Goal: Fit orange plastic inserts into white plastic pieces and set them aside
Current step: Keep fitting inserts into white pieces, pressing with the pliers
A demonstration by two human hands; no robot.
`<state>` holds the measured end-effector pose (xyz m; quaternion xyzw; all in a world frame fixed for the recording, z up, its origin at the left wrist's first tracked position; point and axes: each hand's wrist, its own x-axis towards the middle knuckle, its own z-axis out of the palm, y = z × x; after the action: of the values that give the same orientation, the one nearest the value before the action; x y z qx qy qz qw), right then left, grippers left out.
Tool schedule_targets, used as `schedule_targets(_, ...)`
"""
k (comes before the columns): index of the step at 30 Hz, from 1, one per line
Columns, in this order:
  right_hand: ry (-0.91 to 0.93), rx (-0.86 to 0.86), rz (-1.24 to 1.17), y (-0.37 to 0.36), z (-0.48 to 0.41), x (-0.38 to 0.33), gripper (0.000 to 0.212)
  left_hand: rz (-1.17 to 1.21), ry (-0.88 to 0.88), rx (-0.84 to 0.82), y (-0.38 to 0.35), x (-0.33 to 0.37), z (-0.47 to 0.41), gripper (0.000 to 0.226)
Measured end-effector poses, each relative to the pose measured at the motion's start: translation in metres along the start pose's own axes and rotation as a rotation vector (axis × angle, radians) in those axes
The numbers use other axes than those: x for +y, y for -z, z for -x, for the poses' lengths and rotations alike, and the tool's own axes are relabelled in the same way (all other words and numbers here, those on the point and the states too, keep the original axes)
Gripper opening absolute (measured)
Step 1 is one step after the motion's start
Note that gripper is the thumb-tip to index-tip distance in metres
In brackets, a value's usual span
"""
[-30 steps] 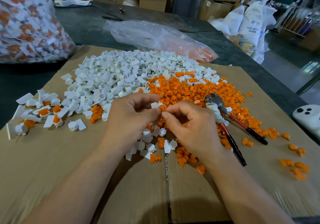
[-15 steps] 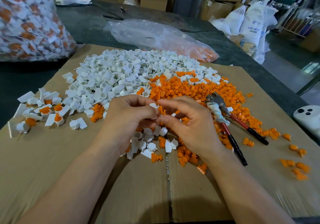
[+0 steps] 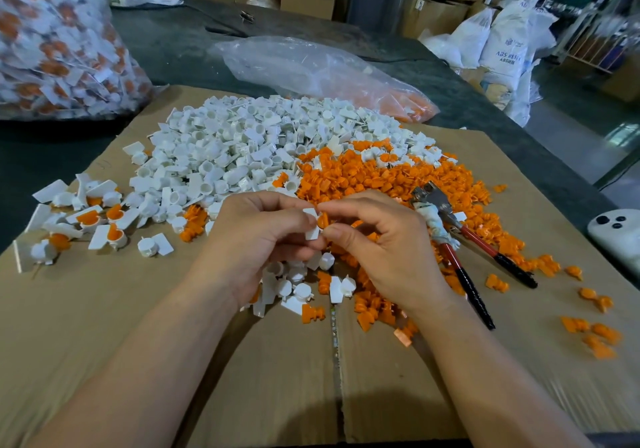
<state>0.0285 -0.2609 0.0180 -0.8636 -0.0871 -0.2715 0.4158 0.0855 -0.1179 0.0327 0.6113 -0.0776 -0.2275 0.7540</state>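
My left hand [image 3: 256, 239] pinches a small white plastic piece [image 3: 311, 223] above the cardboard. My right hand [image 3: 388, 243] meets it from the right and pinches an orange insert [image 3: 322, 220] against that piece. Behind my hands lie a big pile of white pieces [image 3: 242, 149] and a pile of orange inserts [image 3: 374, 181]. Several fitted white-and-orange pieces [image 3: 93, 220] lie at the left of the cardboard. More loose white pieces and inserts sit under my hands, partly hidden.
Red-handled pliers [image 3: 460, 239] lie right of my right hand. A bulging clear bag of fitted pieces [image 3: 59, 42] stands at the far left, a flatter clear bag [image 3: 318, 70] behind the piles. A white device [image 3: 616, 236] sits at the right edge. Stray inserts [image 3: 592, 330] dot the cardboard sheet [image 3: 104, 309].
Both hands stay together over the same spot; fingers shifted slightly, and the orange insert has been worked against the white piece between them.
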Motion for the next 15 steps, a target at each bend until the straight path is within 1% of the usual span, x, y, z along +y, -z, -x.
schedule_targets(4,-0.010,-0.002,-0.014,0.0010,-0.0005,0.0001,0.029,-0.008,-0.006,-0.007,-0.0002,0.0008,0.0013,0.008)
schedule_targets(9,-0.004,-0.006,-0.027,-0.0003,0.0003,-0.0017,0.030,-0.029,-0.033,0.020,-0.0005,0.0004,0.0005,0.021)
schedule_targets(12,-0.032,-0.017,-0.066,-0.0001,0.0007,-0.0026,0.036,0.012,-0.033,0.031,-0.0009,0.0014,0.0004,0.020)
schedule_targets(15,-0.049,-0.028,-0.077,0.0002,0.0010,-0.0020,0.041,0.061,-0.017,0.034,0.0004,0.0021,-0.0004,0.025)
